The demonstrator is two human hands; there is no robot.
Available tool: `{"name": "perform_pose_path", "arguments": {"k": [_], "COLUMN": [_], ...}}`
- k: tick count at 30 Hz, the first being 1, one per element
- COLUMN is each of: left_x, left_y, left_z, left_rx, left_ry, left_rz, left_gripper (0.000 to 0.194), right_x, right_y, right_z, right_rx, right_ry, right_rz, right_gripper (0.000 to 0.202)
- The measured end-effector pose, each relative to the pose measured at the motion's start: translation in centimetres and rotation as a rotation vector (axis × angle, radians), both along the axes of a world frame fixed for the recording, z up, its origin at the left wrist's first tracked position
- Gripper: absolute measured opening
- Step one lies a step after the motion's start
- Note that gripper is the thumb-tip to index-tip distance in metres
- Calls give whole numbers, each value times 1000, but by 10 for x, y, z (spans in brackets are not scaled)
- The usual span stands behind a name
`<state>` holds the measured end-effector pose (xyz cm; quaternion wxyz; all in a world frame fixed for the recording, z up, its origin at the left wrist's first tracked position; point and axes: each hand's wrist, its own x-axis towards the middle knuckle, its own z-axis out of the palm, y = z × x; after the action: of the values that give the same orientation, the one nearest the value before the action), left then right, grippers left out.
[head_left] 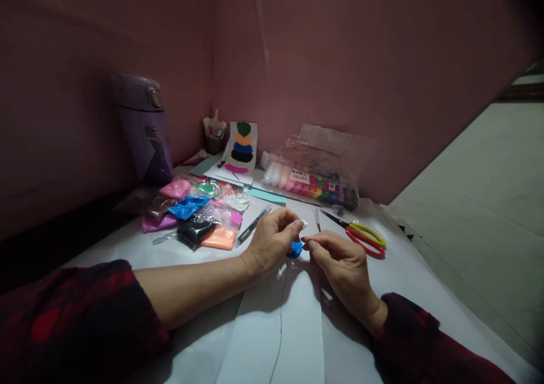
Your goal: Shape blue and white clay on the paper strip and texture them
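The white piece (304,224) is at the left fingertips, and the blue lump (294,249) sits between the two hands, over the paper (297,327). Both look like modelling clay, so they are probably light, soft and easily dented, perhaps slightly tacky; a gentle grip at the edge should suit the white piece, and a light hold around the sides the blue one. The left hand (272,238) is curled, thumb and forefinger clamped on the white piece. The right hand (345,266) is bent, its thumb and forefinger near each other just beside the blue lump; whether they meet or grip anything, I cannot tell. Scissors (369,240) lie beyond the right hand, outward.
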<state>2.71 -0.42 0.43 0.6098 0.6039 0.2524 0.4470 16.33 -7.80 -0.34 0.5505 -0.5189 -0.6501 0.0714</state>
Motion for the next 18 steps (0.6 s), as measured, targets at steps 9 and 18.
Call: {"name": "perform_pose_path", "arguments": {"k": [9,18], "left_x": [-1,-1], "left_y": [-2,0], "left_z": [3,2], "left_rx": [-17,-17], "left_ry": [33,27], "left_rz": [-10,-15], "left_gripper": [16,15], "right_x": [-1,0], "right_y": [1,3], "right_z": [-2,-10], "right_rx": [-219,-221], "right_ry": [230,316], "right_rz": [32,85], "right_gripper": [25,17]}}
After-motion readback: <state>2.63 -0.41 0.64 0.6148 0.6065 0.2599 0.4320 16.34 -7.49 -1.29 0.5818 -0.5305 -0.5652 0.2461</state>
